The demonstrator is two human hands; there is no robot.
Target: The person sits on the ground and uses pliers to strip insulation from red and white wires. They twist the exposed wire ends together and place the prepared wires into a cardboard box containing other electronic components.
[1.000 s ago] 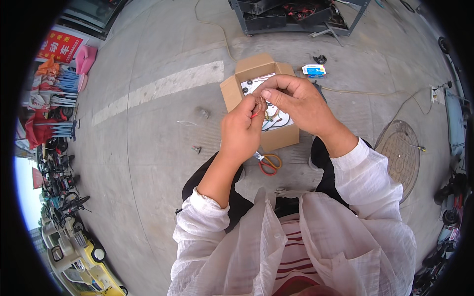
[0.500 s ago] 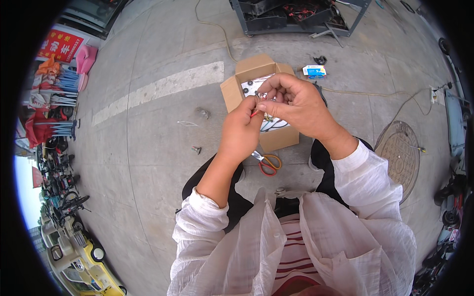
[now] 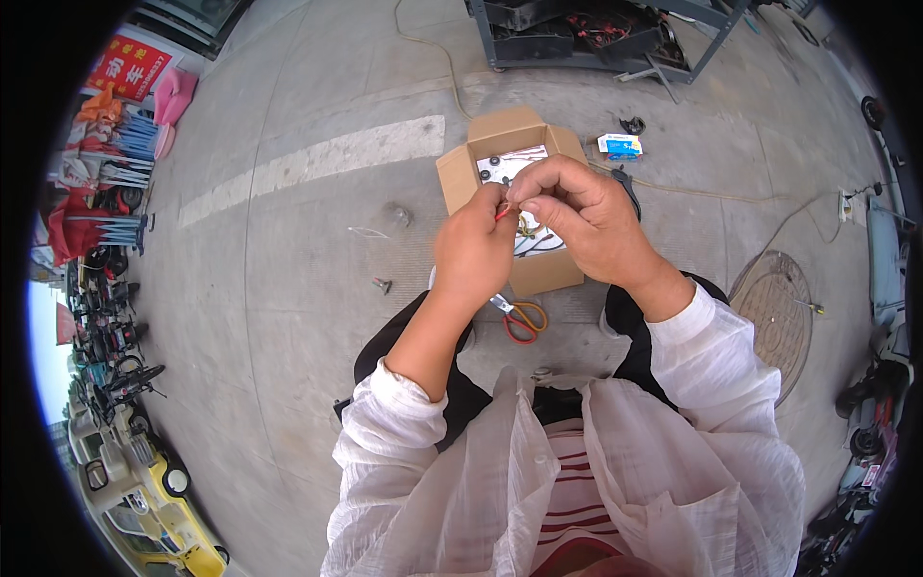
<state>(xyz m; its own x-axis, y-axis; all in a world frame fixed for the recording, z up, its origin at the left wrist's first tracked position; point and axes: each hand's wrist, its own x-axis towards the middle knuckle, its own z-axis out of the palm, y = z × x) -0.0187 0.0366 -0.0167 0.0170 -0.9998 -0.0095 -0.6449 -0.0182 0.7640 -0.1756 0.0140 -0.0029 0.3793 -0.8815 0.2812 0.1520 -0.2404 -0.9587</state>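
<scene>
Over an open cardboard box [image 3: 548,276], my two hands meet fingertip to fingertip. My left hand [image 3: 474,248] is closed on a thin red wire [image 3: 502,211], whose short red length shows by the thumb. At its bare end, my right hand [image 3: 601,229] pinches with thumb and forefinger; the other fingers are curled. The exact spot between the fingertips is small and partly hidden. Inside the box, beneath my hands, lie a white printed sheet [image 3: 527,162] and several dark and yellow-green wires [image 3: 532,229]. Scissors [image 3: 524,322] with red and orange handles rest on the ground between my feet.
Beyond the box stands a grey metal tool cart [image 3: 586,62]. A small blue-and-white carton [image 3: 620,146] sits right of the box. A cable [image 3: 692,186] runs across the concrete toward a round manhole cover [image 3: 772,322]. Small scraps [image 3: 383,286] lie to the left.
My right fingers have drawn in closer together at the wire's end. The hands stay over the box, and the whole view has shifted slightly.
</scene>
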